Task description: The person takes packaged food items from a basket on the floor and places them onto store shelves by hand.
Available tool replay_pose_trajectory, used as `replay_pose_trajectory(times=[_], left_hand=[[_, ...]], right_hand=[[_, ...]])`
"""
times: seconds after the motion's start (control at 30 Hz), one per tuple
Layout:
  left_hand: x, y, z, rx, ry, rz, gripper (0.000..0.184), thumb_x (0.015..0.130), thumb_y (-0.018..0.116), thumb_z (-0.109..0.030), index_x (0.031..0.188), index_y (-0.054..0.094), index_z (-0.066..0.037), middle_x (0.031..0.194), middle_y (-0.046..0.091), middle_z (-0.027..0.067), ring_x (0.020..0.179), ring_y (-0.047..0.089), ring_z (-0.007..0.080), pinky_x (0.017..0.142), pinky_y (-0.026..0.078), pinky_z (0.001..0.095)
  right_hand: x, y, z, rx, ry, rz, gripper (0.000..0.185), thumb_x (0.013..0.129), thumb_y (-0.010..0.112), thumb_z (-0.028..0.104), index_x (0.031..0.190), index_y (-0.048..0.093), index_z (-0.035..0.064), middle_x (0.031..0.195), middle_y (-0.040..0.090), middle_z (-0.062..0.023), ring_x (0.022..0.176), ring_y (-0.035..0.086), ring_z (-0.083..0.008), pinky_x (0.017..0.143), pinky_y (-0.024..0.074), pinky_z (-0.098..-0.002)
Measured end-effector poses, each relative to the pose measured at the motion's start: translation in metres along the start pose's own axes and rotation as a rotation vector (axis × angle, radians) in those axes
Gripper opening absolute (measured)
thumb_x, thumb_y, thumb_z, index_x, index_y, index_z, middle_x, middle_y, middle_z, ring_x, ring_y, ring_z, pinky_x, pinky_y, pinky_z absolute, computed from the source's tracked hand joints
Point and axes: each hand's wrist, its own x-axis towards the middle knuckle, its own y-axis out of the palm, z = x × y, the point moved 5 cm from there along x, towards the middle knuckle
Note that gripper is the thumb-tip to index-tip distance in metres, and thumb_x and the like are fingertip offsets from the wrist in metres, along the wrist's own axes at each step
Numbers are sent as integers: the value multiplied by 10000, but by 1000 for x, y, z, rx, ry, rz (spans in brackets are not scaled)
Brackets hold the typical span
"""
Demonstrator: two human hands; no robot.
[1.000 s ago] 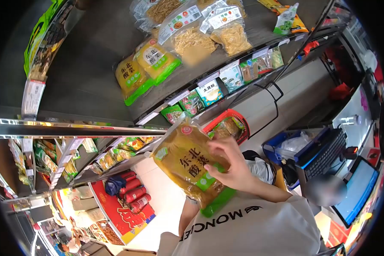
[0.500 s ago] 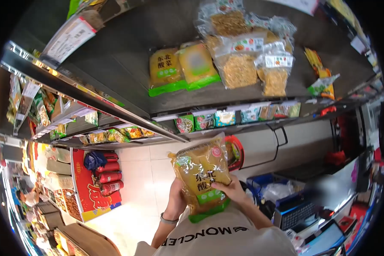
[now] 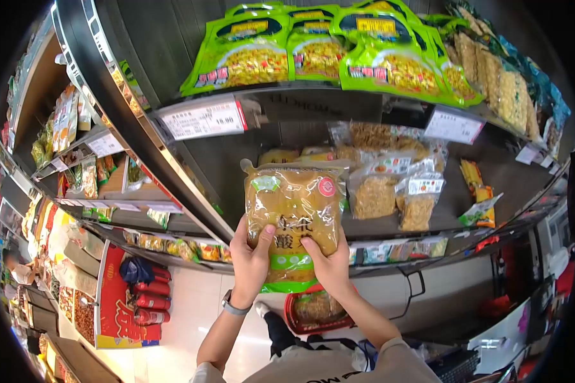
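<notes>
A clear bag of pickled cabbage [image 3: 294, 204] with a green lower band is held upright in front of the shelf. My left hand [image 3: 250, 258] grips its left side, thumb on the front, with a watch on that wrist. On the right side, my right hand [image 3: 330, 260] holds it the same way. Behind the bag, partly hidden, more pickled cabbage packs [image 3: 278, 155] lie on the shelf. To their right are clear bags of tan, crumbly-looking food [image 3: 374, 196].
Bright green food packets [image 3: 252, 57] fill the shelf above, over a price tag [image 3: 201, 121]. A red basket [image 3: 290, 313] with goods stands on the floor below my hands. Fire extinguishers [image 3: 152, 301] are at lower left. A shelf upright [image 3: 112, 96] rises on the left.
Both hands have raised the pickled cabbage bag from in front of my body up to shelf level, arms stretched forward. The view has tilted up, showing the green packets above.
</notes>
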Motion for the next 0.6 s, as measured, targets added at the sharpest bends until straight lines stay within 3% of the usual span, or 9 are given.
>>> replay_pose_trajectory(times=[0.1,0.17,0.2,0.23,0.27,0.3,0.37,0.4,0.6], left_hand=[[39,3,24,49,144,-56,372,1011,632,-140,1325,545,39,1034,721,106,924,678,190,831,533,315],[60,8,32,730,87,-243,482,989,625,-137,1409,462,34,1127,691,196,998,683,349,852,550,396],[70,12,54,856,310,-282,583,948,623,-108,1473,394,1,1321,577,261,1152,584,444,917,522,459],[78,15,86,959,298,-185,599,940,616,-139,1488,405,-21,1489,438,253,1339,456,441,1046,456,480],[78,20,119,1166,342,-89,593,951,586,-170,1499,405,-33,1523,407,239,1398,382,453,1102,392,519],[71,24,158,1374,377,18,589,962,557,-200,1510,406,-46,1557,376,225,1456,307,465,1158,328,557],[55,26,210,1580,316,170,615,984,467,-258,1561,365,-70,1608,337,173,1509,216,454,1212,180,622],[55,24,214,1548,318,173,629,980,467,-250,1571,345,-72,1619,326,163,1513,213,443,1217,169,613],[64,26,213,1379,299,153,627,998,430,-236,1589,304,-69,1645,290,148,1527,203,407,1231,137,587]], right_hand=[[48,13,-20,-93,-80,18,383,933,724,66,1267,562,-28,1151,679,-85,1025,623,-133,903,505,-296],[81,18,-74,-175,19,92,499,942,707,83,1372,484,-35,1232,637,-142,1101,615,-201,961,483,-331],[96,23,-108,-362,-85,14,579,936,705,88,1427,423,-32,1313,569,-191,1186,569,-275,1022,444,-382],[108,26,-128,-547,-191,-65,660,929,704,93,1481,363,-29,1394,502,-240,1271,523,-350,1083,405,-433],[109,33,-136,-794,-311,25,782,923,678,148,1566,254,15,1561,266,-309,1436,289,-505,1186,253,-548],[104,28,-156,-795,-308,34,782,923,678,148,1566,254,15,1561,266,-309,1436,289,-505,1186,253,-548],[98,42,-192,-1442,-451,427,764,943,612,216,1590,239,56,1628,120,-318,1482,136,-563,1205,176,-617],[98,41,-200,-1472,-363,472,707,975,531,234,1603,243,83,1651,89,-300,1505,85,-553,1209,165,-626],[112,41,-203,-1349,-460,410,630,993,504,223,1582,319,99,1656,126,-272,1508,97,-544,1208,182,-624]])
